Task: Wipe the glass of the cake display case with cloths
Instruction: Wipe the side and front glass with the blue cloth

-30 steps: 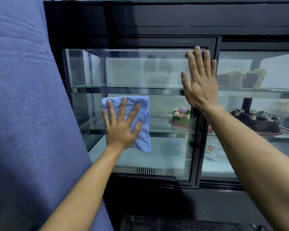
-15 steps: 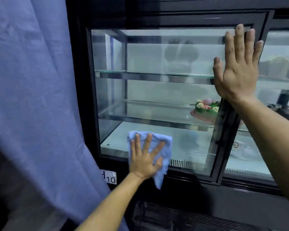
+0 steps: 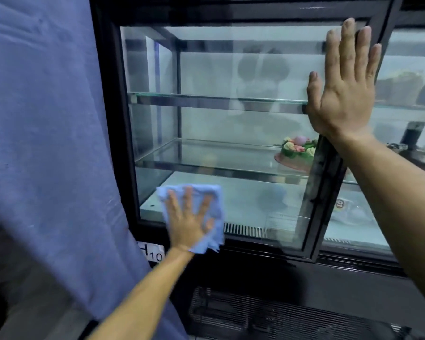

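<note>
While the right hand (image 3: 342, 94) braces flat on the glass (image 3: 231, 133), the left hand (image 3: 189, 219) presses the cloth (image 3: 216, 204) open-palmed at the bottom-left corner, so next probably sweep along the bottom edge.

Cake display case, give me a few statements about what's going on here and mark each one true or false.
1. The left hand presses a blue cloth flat on the glass. True.
2. The cloth is at the top of the pane. False: it is at the lower left corner.
3. The right hand holds a second cloth. False: it lies bare and flat on the glass.
4. A flower-topped cake sits on the middle shelf. True.
</note>
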{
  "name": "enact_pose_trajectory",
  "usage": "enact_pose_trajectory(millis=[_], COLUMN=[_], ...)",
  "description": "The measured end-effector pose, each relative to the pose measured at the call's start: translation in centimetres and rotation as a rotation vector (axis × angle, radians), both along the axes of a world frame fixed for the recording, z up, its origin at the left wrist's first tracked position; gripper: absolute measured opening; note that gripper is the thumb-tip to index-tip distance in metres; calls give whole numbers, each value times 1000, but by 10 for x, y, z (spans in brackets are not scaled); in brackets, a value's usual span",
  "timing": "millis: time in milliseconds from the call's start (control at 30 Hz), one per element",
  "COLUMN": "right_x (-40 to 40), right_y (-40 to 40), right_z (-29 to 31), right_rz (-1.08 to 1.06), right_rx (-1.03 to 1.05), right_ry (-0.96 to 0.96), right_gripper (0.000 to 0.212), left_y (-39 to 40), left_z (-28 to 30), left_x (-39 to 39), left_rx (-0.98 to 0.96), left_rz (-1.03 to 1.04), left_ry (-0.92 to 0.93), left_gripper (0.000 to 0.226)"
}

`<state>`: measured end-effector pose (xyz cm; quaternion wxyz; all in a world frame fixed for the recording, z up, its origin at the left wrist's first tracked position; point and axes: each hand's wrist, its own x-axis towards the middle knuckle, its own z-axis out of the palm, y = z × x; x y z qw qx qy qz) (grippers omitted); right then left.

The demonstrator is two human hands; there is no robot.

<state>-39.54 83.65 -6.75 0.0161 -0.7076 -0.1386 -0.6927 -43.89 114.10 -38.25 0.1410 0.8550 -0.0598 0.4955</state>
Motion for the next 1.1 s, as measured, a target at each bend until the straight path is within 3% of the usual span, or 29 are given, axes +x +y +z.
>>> enact_pose_trajectory(millis=[67,133,233,367,567,667,800,900,967,1100], right_x=[-1,0,0,-5,-6,-5,-5,-6,-5,-2], right_y=[-1,-2,-1,1,3,6,5,2,2,-3], right_z=[0,0,0,-1,1,0,-1,0,1,1], right_rz=[7,15,2,-1,-7,-11,-13,12,37,180], right_rx=[1,-1,4,10,21,31,23,7,-1,16], right_ry=[9,12,23,32,37,31,48,55,57,75], right_gripper=[60,60,61,61,61,61,61,61,61,60], left_y=[-89,-164,-198,-132,80,104,-50,-170,-191,-159], left_z=[-12,-19,-16,-18,-4,5,-4,0,4,20], left_x=[3,-1,1,3,-11,-20,4,8,14,25], left_rx=[106,52,-54,125,-61,-92,288,455,518,689], left_rz=[-78,-104,-36,-30,96,124,-32,-163,-158,-254], left_ry=[-56,-82,-34,-105,-51,54,-102,-116,-90,-201], left_gripper=[66,65,64,74,59,61,63,55,52,54])
